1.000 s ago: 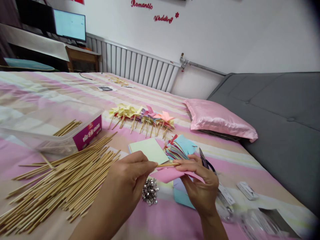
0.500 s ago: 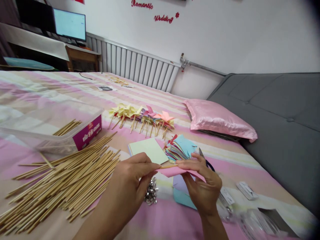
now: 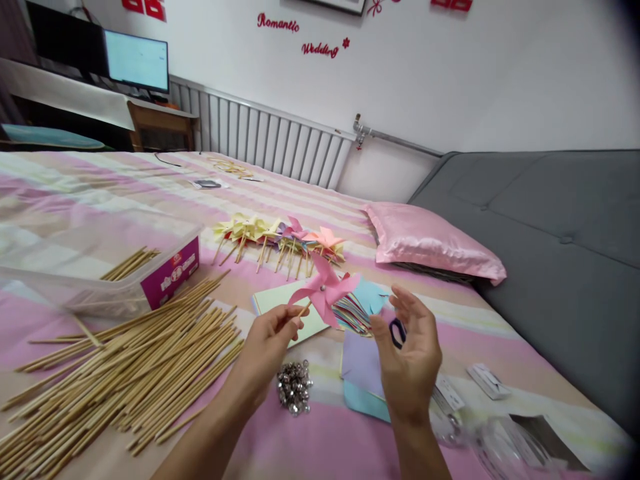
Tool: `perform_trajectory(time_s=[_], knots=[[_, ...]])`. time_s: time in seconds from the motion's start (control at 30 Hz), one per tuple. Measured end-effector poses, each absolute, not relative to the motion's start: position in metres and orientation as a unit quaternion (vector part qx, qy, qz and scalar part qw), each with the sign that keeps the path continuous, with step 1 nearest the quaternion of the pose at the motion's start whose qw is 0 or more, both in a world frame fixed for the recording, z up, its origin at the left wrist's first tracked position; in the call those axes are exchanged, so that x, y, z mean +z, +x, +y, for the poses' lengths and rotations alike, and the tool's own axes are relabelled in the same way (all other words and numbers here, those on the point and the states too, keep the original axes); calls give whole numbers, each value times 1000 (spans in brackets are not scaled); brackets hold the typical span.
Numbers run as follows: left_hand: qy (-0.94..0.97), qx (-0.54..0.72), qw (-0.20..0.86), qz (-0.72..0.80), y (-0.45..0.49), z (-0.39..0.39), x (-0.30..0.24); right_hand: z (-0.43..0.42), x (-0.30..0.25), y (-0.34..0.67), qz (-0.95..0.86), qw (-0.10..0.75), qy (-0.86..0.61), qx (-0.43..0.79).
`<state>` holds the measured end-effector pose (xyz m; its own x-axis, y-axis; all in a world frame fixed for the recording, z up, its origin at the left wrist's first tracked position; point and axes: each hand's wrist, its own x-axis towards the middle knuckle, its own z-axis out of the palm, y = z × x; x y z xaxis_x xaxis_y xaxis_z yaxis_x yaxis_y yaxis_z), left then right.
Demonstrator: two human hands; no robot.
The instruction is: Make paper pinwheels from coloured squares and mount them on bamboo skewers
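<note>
My left hand [image 3: 270, 340] pinches the wooden stick of a pink paper pinwheel [image 3: 323, 288] and holds it up over the bed. Just to the right of the pinwheel, my right hand [image 3: 409, 347] is free of it, fingers spread and holding nothing. Beneath the hands lie a pile of silver pins [image 3: 294, 385], a pale green sheet [image 3: 276, 300], a lilac sheet [image 3: 363, 360] and a stack of coloured paper squares [image 3: 357, 308]. Scissors [image 3: 397, 331] show partly behind my right hand.
A big heap of wooden sticks [image 3: 125, 373] covers the left of the striped bed. A clear plastic box [image 3: 100, 267] with more sticks stands behind it. A row of finished pinwheels [image 3: 277, 237] lies further back. Pink pillow [image 3: 433, 243] and grey headboard [image 3: 550, 233] at right.
My right hand let go of the pink paper and opened. My left hand raised the stick, so the pinwheel now stands up facing me. The view shifted slightly.
</note>
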<state>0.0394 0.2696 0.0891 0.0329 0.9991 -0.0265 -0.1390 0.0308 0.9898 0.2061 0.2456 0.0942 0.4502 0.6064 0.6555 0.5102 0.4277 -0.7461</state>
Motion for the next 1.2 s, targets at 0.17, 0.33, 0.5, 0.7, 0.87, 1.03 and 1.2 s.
perform_trajectory(time_s=[0.17,0.33,0.5,0.7,0.87,1.03,1.2], knots=[[382,525,637,416,50,267,85,253,86,209,-478,649,-578,125],[370,526,643,416,62,263,79,257,82,207,-483,595,-597,239],[350,535,641,425,72,261,71,256,84,201,-455,572,-564,384],[347,529,645,429,76,257,67,258,82,204,-518,538,-542,386],[378,481,653,445,76,257,65,261,79,206,-481,579,-555,355],[420,465,651,428,78,259,59,263,84,203,-423,635,-544,348],[410,509,636,409,78,263,56,260,81,191,-424,626,-503,419]])
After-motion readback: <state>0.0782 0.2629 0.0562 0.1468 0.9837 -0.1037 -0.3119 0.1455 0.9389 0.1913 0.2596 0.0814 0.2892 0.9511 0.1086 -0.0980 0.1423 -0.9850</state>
